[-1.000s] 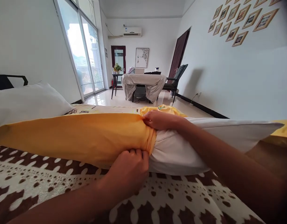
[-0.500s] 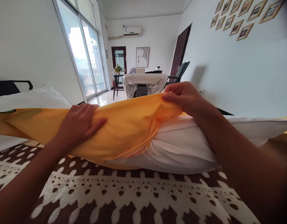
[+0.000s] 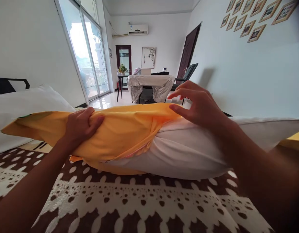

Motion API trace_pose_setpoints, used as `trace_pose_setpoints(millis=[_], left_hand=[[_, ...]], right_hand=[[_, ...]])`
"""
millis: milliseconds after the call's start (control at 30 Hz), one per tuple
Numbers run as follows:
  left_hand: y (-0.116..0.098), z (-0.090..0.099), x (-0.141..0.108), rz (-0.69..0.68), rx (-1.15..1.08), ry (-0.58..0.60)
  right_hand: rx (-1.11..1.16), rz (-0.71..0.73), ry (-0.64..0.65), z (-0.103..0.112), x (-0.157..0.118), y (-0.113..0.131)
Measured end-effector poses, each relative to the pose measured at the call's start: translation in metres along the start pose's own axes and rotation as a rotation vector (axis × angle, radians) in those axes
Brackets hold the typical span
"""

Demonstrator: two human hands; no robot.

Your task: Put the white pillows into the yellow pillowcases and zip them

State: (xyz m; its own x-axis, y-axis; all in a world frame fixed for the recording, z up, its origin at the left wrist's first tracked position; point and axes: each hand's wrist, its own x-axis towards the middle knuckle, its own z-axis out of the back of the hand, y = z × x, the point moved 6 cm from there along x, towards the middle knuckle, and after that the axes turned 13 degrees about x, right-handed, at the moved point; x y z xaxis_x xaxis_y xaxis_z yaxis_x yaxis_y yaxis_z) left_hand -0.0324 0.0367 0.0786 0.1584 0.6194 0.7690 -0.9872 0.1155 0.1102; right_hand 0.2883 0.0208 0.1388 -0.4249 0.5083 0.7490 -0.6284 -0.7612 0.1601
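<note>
A yellow pillowcase point(image 3: 120, 132) covers the left part of a white pillow point(image 3: 188, 152), whose right part is bare. The case's edge is bunched in folds near the pillow's middle. My left hand point(image 3: 82, 126) grips the yellow cloth from above, its fingers over the far side and the thumb on the near side. Just above the cloth's upper edge, my right hand point(image 3: 190, 100) has its thumb and fingers apart, with nothing held between them. The case's left end hangs loose and flat past my left hand.
Brown and white patterned bedding point(image 3: 144, 194) lies under the pillow. Another white pillow point(image 3: 35, 98) is at the left, before a black chair point(image 3: 10, 85). A covered table point(image 3: 151, 81) stands farther back. Yellow cloth point(image 3: 295, 139) shows at the right edge.
My right hand has let go of the case's edge and opened. The cloth there has dropped a little, and the case's left end has shifted to the right with my left hand.
</note>
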Motion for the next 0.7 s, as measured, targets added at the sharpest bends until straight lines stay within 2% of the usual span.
trace_pose_setpoints(millis=[33, 67, 133, 167, 233, 300, 433, 600, 700], left_hand=[[0.001, -0.001, 0.001, 0.001, 0.002, -0.002], [0.001, -0.002, 0.003, 0.001, 0.003, -0.003], [0.001, -0.003, 0.006, 0.002, 0.000, 0.000], [0.001, -0.003, 0.007, 0.005, -0.002, 0.004], [0.000, -0.004, 0.010, 0.018, -0.002, 0.020], [-0.001, -0.005, 0.014, 0.037, 0.004, 0.043], [-0.002, -0.009, 0.022, 0.072, 0.008, 0.111], [-0.007, -0.013, 0.034, 0.126, 0.026, 0.219], [-0.014, 0.006, 0.043, 0.189, 0.012, 0.221]], right_hand=[[-0.060, 0.085, -0.075, -0.001, -0.007, 0.017], [-0.115, 0.171, -0.085, -0.007, -0.014, 0.036], [-0.185, 0.347, 0.056, -0.031, -0.031, 0.070], [-0.222, 0.390, 0.149, -0.045, -0.039, 0.081], [-0.313, 0.393, 0.224, -0.069, -0.050, 0.089], [-0.407, 0.342, 0.171, -0.085, -0.051, 0.083], [-0.522, 0.330, -0.038, -0.103, -0.038, 0.060], [-0.516, 0.386, -0.417, -0.100, -0.023, 0.039], [-0.485, 0.443, -0.519, -0.097, -0.020, 0.023]])
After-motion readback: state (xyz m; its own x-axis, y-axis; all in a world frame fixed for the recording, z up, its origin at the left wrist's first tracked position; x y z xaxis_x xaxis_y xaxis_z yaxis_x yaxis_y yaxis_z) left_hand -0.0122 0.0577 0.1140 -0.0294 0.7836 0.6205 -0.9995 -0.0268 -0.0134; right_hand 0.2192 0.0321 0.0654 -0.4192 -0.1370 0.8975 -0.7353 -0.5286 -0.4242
